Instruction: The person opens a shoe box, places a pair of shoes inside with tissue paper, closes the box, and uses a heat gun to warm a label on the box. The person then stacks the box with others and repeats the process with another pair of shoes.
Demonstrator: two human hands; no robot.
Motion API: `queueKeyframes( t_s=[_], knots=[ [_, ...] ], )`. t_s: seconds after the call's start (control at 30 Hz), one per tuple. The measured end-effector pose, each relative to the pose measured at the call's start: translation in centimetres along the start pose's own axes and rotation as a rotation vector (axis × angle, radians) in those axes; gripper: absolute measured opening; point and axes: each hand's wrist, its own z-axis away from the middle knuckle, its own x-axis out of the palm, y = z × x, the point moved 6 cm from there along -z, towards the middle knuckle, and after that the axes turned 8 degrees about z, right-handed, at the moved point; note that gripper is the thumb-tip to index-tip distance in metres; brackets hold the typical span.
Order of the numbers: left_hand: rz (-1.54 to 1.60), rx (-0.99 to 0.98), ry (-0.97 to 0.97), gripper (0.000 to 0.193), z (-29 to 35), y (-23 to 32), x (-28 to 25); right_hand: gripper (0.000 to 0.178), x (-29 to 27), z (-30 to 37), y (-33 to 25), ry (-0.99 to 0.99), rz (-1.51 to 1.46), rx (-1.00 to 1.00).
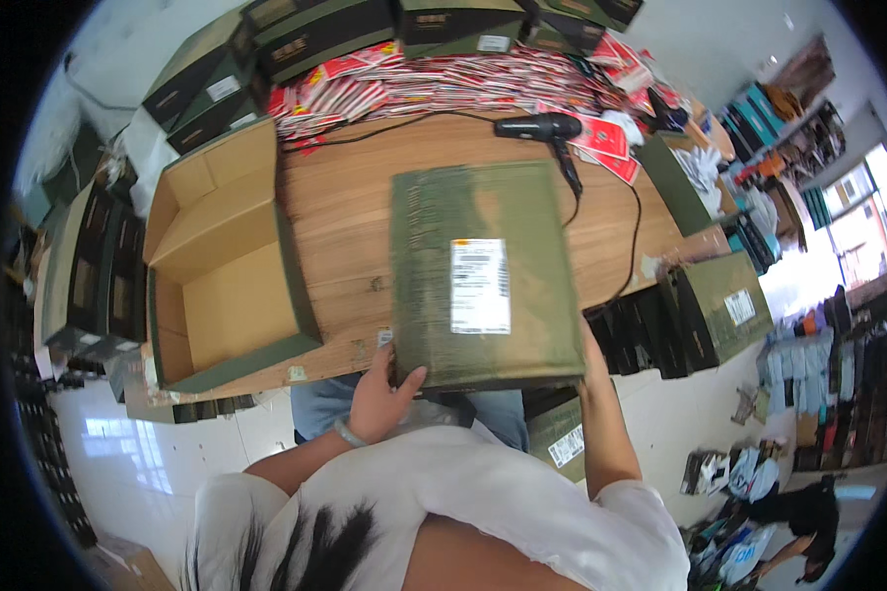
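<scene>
A large green shoe box wrapped in clear film, with a white label on its top, is held in front of me at the table's near edge. My left hand grips its near left corner, thumb on the top face and fingers partly hidden. At the near right corner my right hand presses against the box's side, most of its fingers hidden behind it. To the left an open box, green outside and brown inside, lies with its lid raised and nothing in it.
On the wooden table lie a black hair dryer with its cord and a long heap of red and white cards. Stacked boxes stand behind. Another labelled box is at the right. A person bends over bags at lower right.
</scene>
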Motion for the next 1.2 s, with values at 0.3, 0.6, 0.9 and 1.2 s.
queueKeyframes(
  t_s=[0.3,0.6,0.9,1.2],
  knots=[
    [-0.272,-0.080,-0.072,0.043,1.7,1.0,-4.4,0.049,4.5,-18.1,2.9,-0.146,0.372,0.274],
    [-0.834,0.526,0.481,0.047,-14.0,6.8,-13.9,0.053,-8.7,-18.9,-3.3,0.582,0.574,-0.314],
    [-1.177,0.147,0.496,0.058,-18.8,4.1,-14.7,0.079,8.5,-2.7,9.0,0.053,0.433,-0.164],
    [-0.649,-0.139,0.187,0.064,-8.9,3.2,-12.4,0.072,0.8,-10.4,4.5,0.024,0.147,0.041]
  ],
)
